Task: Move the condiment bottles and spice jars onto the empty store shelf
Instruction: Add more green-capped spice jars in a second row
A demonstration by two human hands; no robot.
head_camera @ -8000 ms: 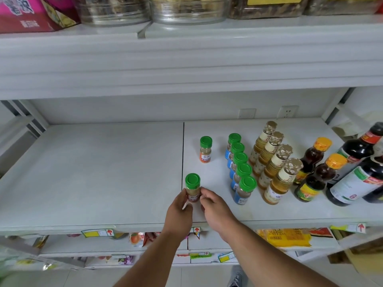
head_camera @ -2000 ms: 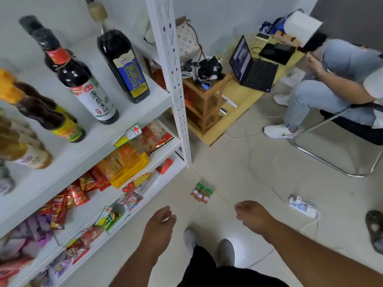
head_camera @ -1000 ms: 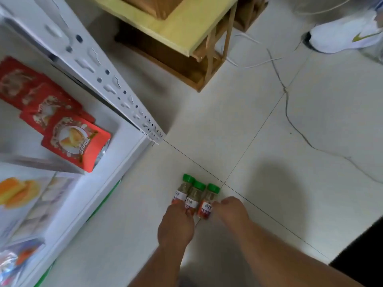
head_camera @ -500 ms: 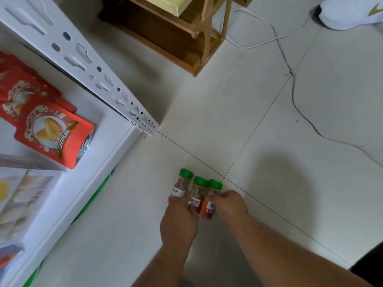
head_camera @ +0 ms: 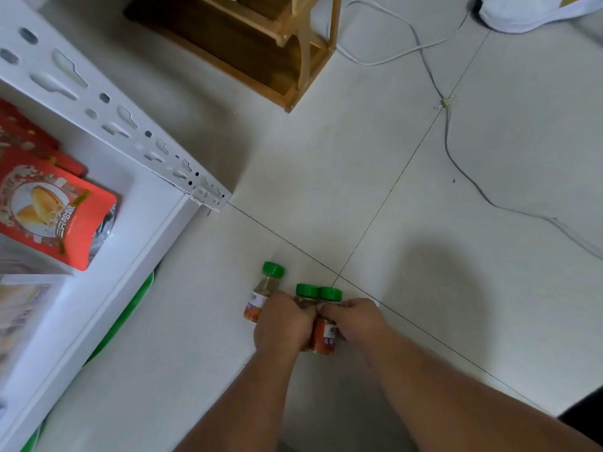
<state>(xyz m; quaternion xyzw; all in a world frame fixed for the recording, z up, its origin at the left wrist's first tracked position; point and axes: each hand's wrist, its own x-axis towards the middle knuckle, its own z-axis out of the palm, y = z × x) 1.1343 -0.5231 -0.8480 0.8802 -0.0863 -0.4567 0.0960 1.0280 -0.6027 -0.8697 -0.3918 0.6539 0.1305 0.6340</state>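
Note:
Three small spice jars with green caps are low over the tiled floor beside the white shelf unit (head_camera: 153, 230). My left hand (head_camera: 282, 324) grips the middle jar (head_camera: 305, 296), whose body is mostly hidden by my fingers. My right hand (head_camera: 354, 319) grips the right jar (head_camera: 326, 334), which has an orange label. These two jars look lifted toward me. The left jar (head_camera: 262, 293) stands on the floor just left of my left hand, touching or nearly touching it.
Red snack packets (head_camera: 55, 210) lie on the low shelf at left. A wooden rack (head_camera: 293, 60) stands on the floor at the top. Cables (head_camera: 456, 151) run across the tiles at right, and a person's white shoe (head_camera: 528, 11) is at the top right.
My hands have closed round the middle and right jars and drawn them toward me, away from the left jar. The camera has moved lower and closer.

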